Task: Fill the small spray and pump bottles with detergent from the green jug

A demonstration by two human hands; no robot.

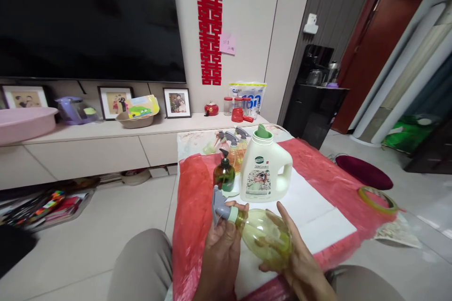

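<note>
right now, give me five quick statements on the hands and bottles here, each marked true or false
1. The left hand grips the spray bottle near its neck. True.
2. The spray bottle is held upright. False: it is held on its side, with the right hand at its base.
3. The sprayer head is grey. True.
4. The dark pump bottle stands to the right of the white jug in this view. False: it stands to the left of the white jug.
5. A green spout sticks up from the white jug. True.
</note>
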